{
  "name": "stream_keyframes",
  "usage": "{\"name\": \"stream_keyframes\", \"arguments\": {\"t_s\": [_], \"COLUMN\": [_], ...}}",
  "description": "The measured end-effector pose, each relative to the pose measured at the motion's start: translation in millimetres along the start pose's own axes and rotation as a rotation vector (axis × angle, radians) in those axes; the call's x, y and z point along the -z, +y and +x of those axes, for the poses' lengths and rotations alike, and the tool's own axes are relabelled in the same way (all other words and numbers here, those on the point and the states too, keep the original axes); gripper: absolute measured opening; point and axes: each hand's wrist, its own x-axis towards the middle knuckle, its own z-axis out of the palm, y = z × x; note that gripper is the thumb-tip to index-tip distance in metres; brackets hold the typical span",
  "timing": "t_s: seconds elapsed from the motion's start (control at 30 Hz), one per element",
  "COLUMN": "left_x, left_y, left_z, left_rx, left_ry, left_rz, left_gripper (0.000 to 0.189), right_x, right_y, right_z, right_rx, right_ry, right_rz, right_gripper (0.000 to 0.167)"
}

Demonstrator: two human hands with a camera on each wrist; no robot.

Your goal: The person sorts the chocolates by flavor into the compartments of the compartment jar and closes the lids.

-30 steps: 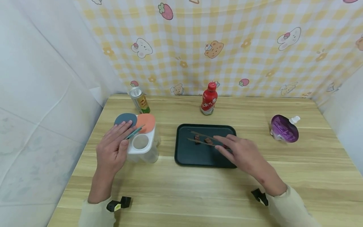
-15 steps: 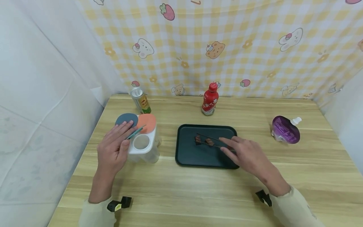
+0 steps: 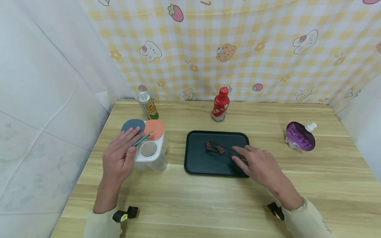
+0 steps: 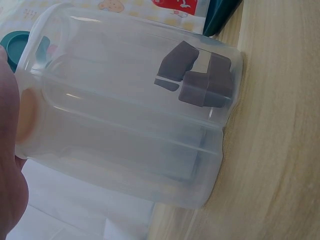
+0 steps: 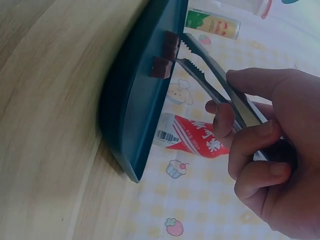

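Note:
My right hand (image 3: 261,164) holds metal tongs (image 5: 220,90) with toothed tips, fingers curled round the arms in the right wrist view. The tong tips are parted, close to two small brown chocolate-like pieces (image 3: 220,149) on the dark green tray (image 3: 205,165). Whether the tips touch a piece I cannot tell. My left hand (image 3: 118,158) rests with extended fingers on top of a translucent multi-compartment container (image 4: 125,95). A blue lid (image 3: 131,124) and an orange lid (image 3: 154,129) cover two compartments. A teal lid (image 3: 142,139) stands raised by the uncovered round opening. Dark pieces (image 4: 207,82) show inside the container.
Behind the container stands a drink can (image 3: 148,106). A red bottle (image 3: 220,105) is behind the tray, and a purple spouted pouch (image 3: 300,136) lies to the right. A checked curtain (image 3: 190,49) hangs along the wooden table's (image 3: 190,201) back edge.
The right hand has drawn slightly right, and the tong tips have moved right and closer together, lower toward the brown pieces. The left hand stays on the container.

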Motion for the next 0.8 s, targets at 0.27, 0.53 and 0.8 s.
{"name": "stream_keyframes", "arguments": {"t_s": [0.27, 0.53, 0.8], "left_x": [0.1, -0.4, -0.6], "left_y": [0.2, -0.2, -1.0], "left_z": [-0.2, -0.2, -0.6], "left_rx": [0.003, -0.006, -0.006], "left_ry": [-0.006, 0.004, 0.001], "left_rz": [0.001, -0.005, -0.001], "left_gripper": [0.059, 0.057, 0.056], "right_x": [1.0, 0.9, -0.2], "right_y": [-2.7, -3.4, -3.0], "right_z": [-4.0, -2.2, 0.8], "right_rx": [-0.038, -0.04, 0.047], "right_ry": [-0.006, -0.018, 0.059], "right_rz": [0.002, 0.012, -0.036], "right_gripper": [0.039, 0.034, 0.022]}}
